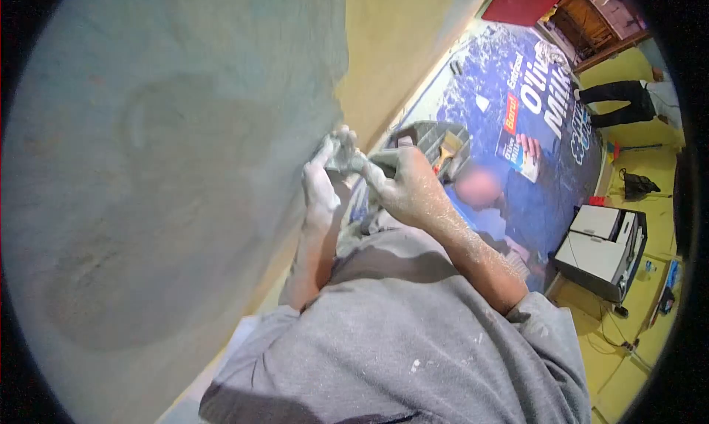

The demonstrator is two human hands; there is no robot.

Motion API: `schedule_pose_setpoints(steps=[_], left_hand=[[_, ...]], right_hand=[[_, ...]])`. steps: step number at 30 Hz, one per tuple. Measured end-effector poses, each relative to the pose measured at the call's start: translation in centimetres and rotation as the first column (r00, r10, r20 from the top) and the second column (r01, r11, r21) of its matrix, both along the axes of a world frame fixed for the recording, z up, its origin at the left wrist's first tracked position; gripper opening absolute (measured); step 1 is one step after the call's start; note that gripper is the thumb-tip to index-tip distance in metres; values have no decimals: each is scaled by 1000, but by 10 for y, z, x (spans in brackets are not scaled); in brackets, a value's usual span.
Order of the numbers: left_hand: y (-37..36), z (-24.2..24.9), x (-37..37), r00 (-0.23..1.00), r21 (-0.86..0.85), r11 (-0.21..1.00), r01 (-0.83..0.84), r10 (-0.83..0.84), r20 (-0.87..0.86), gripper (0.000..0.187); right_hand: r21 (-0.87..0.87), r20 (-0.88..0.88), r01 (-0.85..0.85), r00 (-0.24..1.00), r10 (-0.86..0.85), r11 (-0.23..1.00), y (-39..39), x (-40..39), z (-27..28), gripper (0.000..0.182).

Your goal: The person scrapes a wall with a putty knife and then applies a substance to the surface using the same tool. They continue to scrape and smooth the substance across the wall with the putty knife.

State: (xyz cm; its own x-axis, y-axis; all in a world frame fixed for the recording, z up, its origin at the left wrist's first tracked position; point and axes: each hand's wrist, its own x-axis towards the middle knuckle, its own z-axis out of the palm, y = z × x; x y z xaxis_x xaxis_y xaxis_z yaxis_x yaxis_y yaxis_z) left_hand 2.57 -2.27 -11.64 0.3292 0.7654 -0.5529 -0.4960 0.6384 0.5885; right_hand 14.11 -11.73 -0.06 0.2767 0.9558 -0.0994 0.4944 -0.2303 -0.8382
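- Small grey lump of putty [347, 160] sits between my hands, against the edge of the grey plastered wall [170, 165]
- Long axis not clear; it looks stubby, running roughly from my left hand [320, 184] toward my right hand [405, 187]
- Surface matt, pale grey, smeared
- Both hands pinch it, fingers closed on it, dusted white
- Grey tray [436, 139] lies beyond on the printed banner [546, 128]

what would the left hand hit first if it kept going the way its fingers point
Most likely the grey-plastered wall: the putty-caked left hand points up along its edge, fingertips seemingly already at the surface. Depth is unclear, so contact is uncertain.
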Motion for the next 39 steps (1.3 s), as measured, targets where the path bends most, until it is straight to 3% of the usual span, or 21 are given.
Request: schedule_pose_setpoints(steps=[2, 4, 6, 8, 10, 11, 12, 14, 15, 16, 17, 18, 21, 27, 28, 30, 31, 34, 35, 36, 39], left_hand=[[3, -16, -14, 977, 60, 984, 170, -176, 123, 24], [4, -24, -1, 984, 32, 993, 114, -117, 136, 22], [-2, -4, -1, 987, 9, 999, 53, -54, 149, 22], [-6, -5, -3, 985, -4, 999, 33, -31, 172, 23], [1, -9, 2, 988, 38, 989, 146, -147, 41, 24], [-5, -9, 6, 995, -27, 999, 33, -30, 91, 23], [2, 3, 11, 993, -13, 999, 37, -36, 108, 23], [-4, 10, -2, 979, -50, 997, 63, -52, 196, 23], [2, -14, -1, 977, -24, 994, 104, -97, 191, 23], [4, -14, 5, 989, 15, 989, 144, -145, 35, 22], [-3, -13, 3, 993, -15, 995, 96, -94, 68, 23], [-1, -4, 9, 992, -33, 998, 46, -42, 116, 25], [2, 5, -2, 986, -58, 988, 141, -135, 101, 25], [-1, -2, -7, 954, -112, 990, 91, -54, 296, 28], [-4, -8, -7, 955, -119, 989, 84, -46, 293, 28], [-1, -10, 4, 995, 0, 995, 98, -98, 25, 24], [-1, -5, 4, 982, -34, 999, 33, -26, 188, 20], [-4, 18, 4, 984, -52, 997, 56, -46, 174, 18], [-1, -4, 10, 993, 1, 997, 80, -80, 85, 19], [6, -7, 18, 967, -114, 990, 80, -50, 251, 18], [-1, -3, 14, 966, -37, 998, 44, -33, 258, 20]], right_hand=[[-129, -79, 63, 994, -74, 990, 6, -6, -2, 28], [-206, -87, 53, 994, -72, 977, 13, 2, -18, 30], [-74, -39, 52, 998, -55, 996, 0, 3, -9, 31], [-116, -39, 67, 997, -72, 991, -3, -2, 0, 31], [-134, -105, 132, 984, -147, 982, 8, 0, -13, 32], [-163, -59, 87, 993, -98, 983, 2, 7, -7, 32], [-38, -68, 87, 994, -90, 995, -3, 5, -10, 33], [-84, -3, 86, 996, -86, 993, -2, -1, 0, 33], [-103, -35, 109, 993, -113, 989, 0, 0, -16, 32], [-110, -64, 138, 987, -146, 984, 7, 2, -25, 31], [-150, -84, 117, 988, -131, 982, 6, 7, -25, 29], [-21, 20, 79, 997, -79, 997, 2, 7, -20, 30], [-148, -17, 104, 994, -108, 984, 5, 0, -11, 30], [-96, -66, 105, 992, -111, 990, 3, -3, -8, 30], [-190, -38, 69, 996, -77, 979, 8, 1, -8, 31], [-149, -43, 84, 995, -92, 985, 11, 6, -15, 31], [-90, -35, 77, 996, -81, 993, 10, 8, -8, 31], [-153, 11, 67, 998, -66, 986, 3, 3, 4, 30], [-152, -4, 85, 996, -87, 985, 8, 6, -13, 30], [-148, -19, 110, 993, -114, 983, 13, 8, -20, 30], [-24, 13, 84, 996, -84, 996, 5, 11, -3, 31]])
